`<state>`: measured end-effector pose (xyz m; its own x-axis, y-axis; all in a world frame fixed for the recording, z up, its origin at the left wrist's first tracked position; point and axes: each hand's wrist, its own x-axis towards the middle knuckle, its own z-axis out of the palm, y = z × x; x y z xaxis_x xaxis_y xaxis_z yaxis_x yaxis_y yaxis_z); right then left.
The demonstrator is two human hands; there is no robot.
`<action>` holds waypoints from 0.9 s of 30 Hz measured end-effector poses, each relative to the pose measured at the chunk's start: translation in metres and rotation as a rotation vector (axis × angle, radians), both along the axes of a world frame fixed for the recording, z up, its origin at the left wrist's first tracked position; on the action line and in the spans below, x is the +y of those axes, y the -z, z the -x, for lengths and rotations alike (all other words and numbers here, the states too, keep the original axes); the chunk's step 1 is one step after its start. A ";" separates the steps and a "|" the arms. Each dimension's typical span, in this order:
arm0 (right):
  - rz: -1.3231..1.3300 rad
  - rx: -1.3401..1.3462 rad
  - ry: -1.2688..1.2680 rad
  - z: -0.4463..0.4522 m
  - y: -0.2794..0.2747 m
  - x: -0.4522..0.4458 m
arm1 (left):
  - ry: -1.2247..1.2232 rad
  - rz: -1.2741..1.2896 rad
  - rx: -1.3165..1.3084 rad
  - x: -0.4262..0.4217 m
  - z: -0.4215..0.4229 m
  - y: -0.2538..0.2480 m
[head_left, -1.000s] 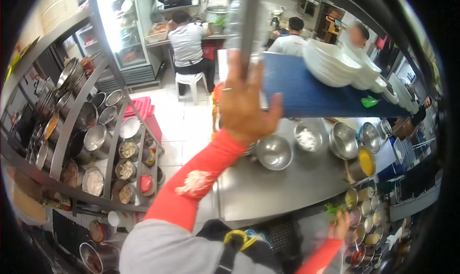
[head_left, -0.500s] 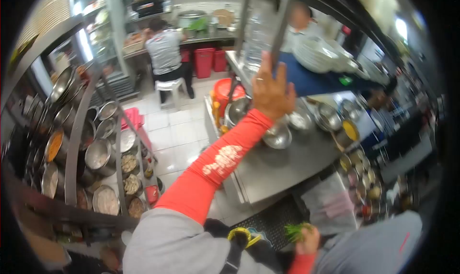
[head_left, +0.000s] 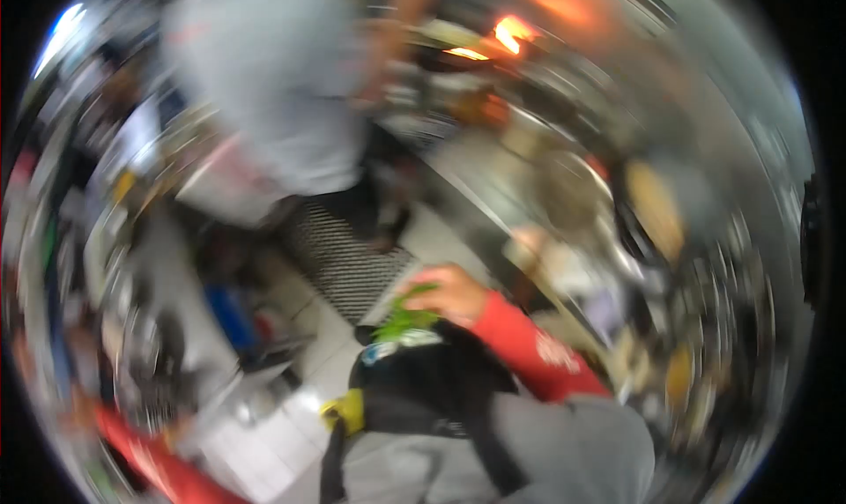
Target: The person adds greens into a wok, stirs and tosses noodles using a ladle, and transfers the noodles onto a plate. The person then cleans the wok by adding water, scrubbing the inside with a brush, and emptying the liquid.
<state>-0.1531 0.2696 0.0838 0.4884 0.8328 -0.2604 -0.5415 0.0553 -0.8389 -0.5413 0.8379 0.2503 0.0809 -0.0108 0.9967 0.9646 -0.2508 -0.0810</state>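
Observation:
My right hand (head_left: 451, 294), in a red sleeve, is closed around a bunch of leafy green herbs (head_left: 407, 319) in front of my black apron (head_left: 423, 381). The leaves hang below the fingers, close to the apron's upper edge. At the lower left my left hand (head_left: 84, 410) reaches out on a red-sleeved arm. It is smeared by motion, so its fingers and anything in them cannot be made out. Something yellow (head_left: 345, 411) is at the apron's side.
Another person in a grey shirt (head_left: 273, 81) stands ahead, beside a stove with flames (head_left: 511, 33). A metal counter edge (head_left: 476, 204) with blurred pans runs along the right. A dark perforated mat (head_left: 348, 262) lies on the tiled floor (head_left: 273, 438).
My view has swung right, from the shelves and seated person to the stove. My left arm has dropped from its raised position to the lower left. The herbs stay in my right hand.

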 end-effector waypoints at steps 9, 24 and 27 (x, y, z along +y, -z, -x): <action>-0.075 -0.034 0.628 0.014 -0.040 -0.257 | 0.881 0.374 0.193 -0.264 -0.192 0.260; -0.011 -0.252 1.799 0.165 -0.087 -0.494 | 1.274 1.987 1.223 -0.423 -0.284 0.474; 0.033 -0.245 1.891 0.199 -0.080 -0.504 | 1.405 1.595 1.766 -0.379 -0.290 0.578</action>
<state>-0.3523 -0.2342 0.1640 0.6466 -0.7607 -0.0568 0.3132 0.3326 -0.8895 -0.2517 0.4590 -0.3276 0.7819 -0.4839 -0.3930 -0.2105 -0.7984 0.5641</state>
